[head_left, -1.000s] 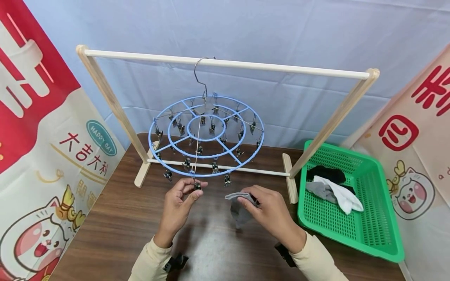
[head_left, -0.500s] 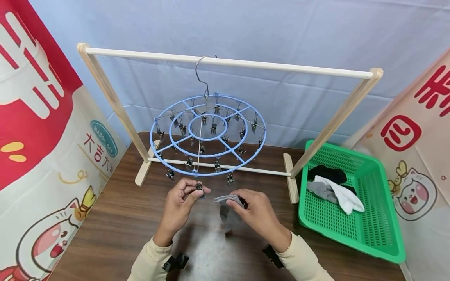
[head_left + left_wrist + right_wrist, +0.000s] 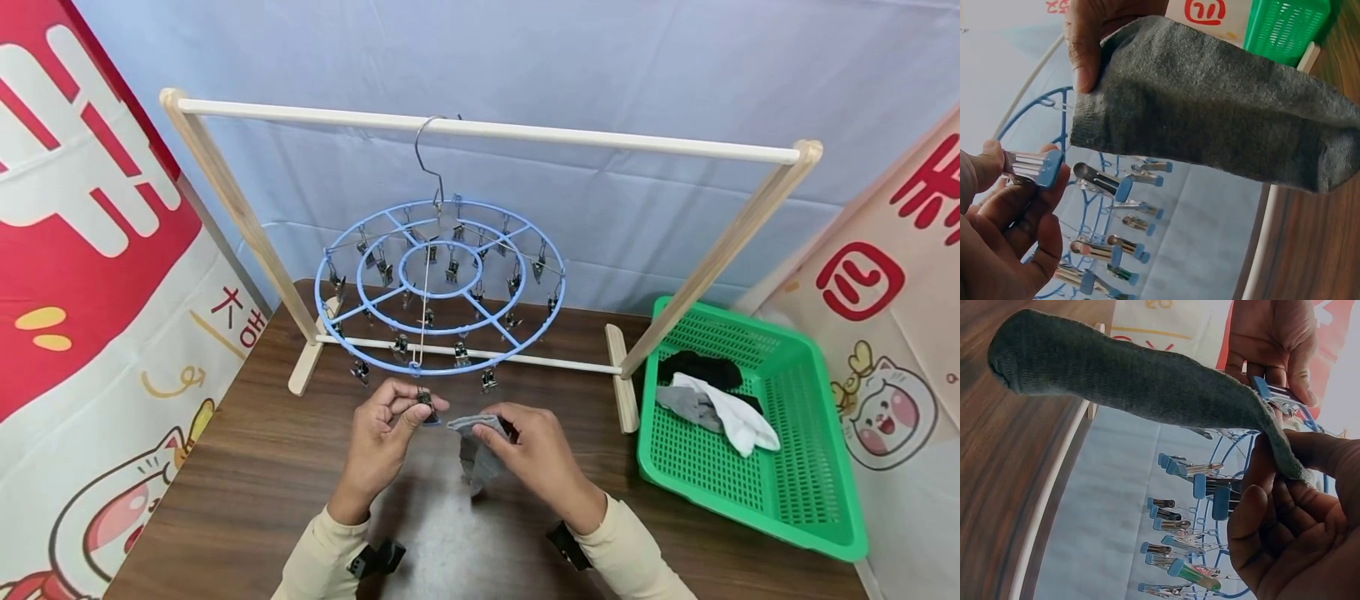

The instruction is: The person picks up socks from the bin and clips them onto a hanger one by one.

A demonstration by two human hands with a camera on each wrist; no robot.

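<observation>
A blue round clip hanger (image 3: 491, 315) hangs by its metal hook, with several metal clips around its rings. At its front edge my left hand (image 3: 387, 433) pinches one clip (image 3: 1032, 167), whose blue-tipped end points toward the sock in the left wrist view. My right hand (image 3: 536, 446) grips a grey sock (image 3: 1210, 106) by its cuff, thumb on one side and fingers on the other. The sock (image 3: 1129, 378) hangs down from that hand in the head view. Its cuff is close to the clip but apart from it.
A wooden rack (image 3: 600, 140) with a white top bar stands across the table (image 3: 247, 500). To the right sits a green basket (image 3: 817, 442) holding a white sock (image 3: 727, 417), a grey one (image 3: 686, 406) and black cloth (image 3: 697, 369). Printed banners flank both sides.
My right hand has moved left with the grey sock, bringing the cuff closer to the clip. My left hand keeps its pinch on the clip, nearly in place.
</observation>
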